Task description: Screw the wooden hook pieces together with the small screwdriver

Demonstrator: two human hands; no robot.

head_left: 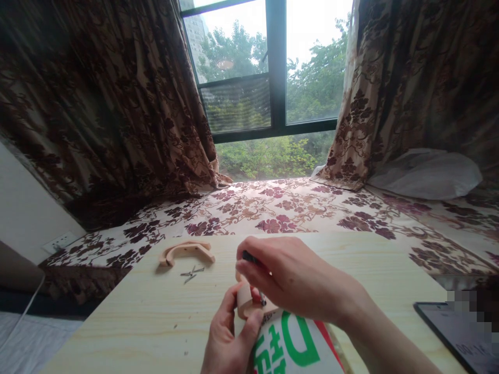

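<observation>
Near the middle of the pale wooden table, my left hand is closed around a small light wooden piece, thumb in front and fingers behind. Just above it, my right hand grips a screwdriver with a dark handle; its metal tip points down at the wooden piece. Part of the piece is hidden by my fingers. Under both hands lies a white package with green lettering and a red edge. Two curved wooden parts rest to the left, with several screws beside them.
A dark-framed device with a lit screen lies at the table's right edge. Behind the table is a flower-patterned cloth ledge under the window. A clear plastic bag sits on it at the right, and patterned curtains hang on both sides.
</observation>
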